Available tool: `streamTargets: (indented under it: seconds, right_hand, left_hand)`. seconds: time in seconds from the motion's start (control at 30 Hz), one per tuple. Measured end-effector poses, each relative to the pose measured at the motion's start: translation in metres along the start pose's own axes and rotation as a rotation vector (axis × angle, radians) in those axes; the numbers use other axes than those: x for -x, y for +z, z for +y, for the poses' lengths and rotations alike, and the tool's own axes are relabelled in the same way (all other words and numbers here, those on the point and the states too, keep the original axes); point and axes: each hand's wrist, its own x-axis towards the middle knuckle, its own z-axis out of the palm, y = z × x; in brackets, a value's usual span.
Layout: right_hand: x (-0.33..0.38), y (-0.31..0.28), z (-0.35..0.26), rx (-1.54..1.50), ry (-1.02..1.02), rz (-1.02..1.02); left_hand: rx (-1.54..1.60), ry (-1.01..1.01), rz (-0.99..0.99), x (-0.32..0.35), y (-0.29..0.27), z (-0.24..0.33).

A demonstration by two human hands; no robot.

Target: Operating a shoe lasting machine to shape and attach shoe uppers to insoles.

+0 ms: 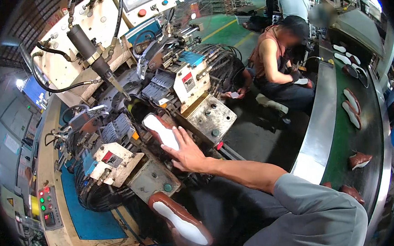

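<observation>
Brown shoe uppers with white soles are at both of my hands. One shoe upper (161, 131) lies sole up in the machine's middle slot, its far end by the dark clamp opening. Around its near end, my right hand (186, 152) has its fingers and thumb against the sides. Lower down, a second shoe upper (178, 220) is held sole up in front of the machine. My left hand (183, 243) grips it from beneath, with most of its fingers hidden behind it. The shoe machine (107, 83) has metal clamps, hoses and a slanted cylinder above the slot.
Control boxes (210, 119) flank the slot, and a button panel (50, 208) sits at the left. On the right runs a green conveyor (340, 145) carrying several shoes. Beyond the machine a seated co-worker (277, 67) handles a shoe; another person (294, 4) is farther back.
</observation>
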Motion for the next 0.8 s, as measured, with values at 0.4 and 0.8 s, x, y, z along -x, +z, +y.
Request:
streamTargets:
  seconds: [0.4,0.8]
  right_hand:
    - [-0.005,0.025,-0.005,-0.027,-0.052,-0.023]
    - [-0.144,0.099,0.033,0.113,-0.123,0.13]
  left_hand:
    - [0.534,-0.287,-0.069,0.001,0.04,-0.008]
    - [-0.165,-0.216,-0.024,-0.075,0.081,0.012]
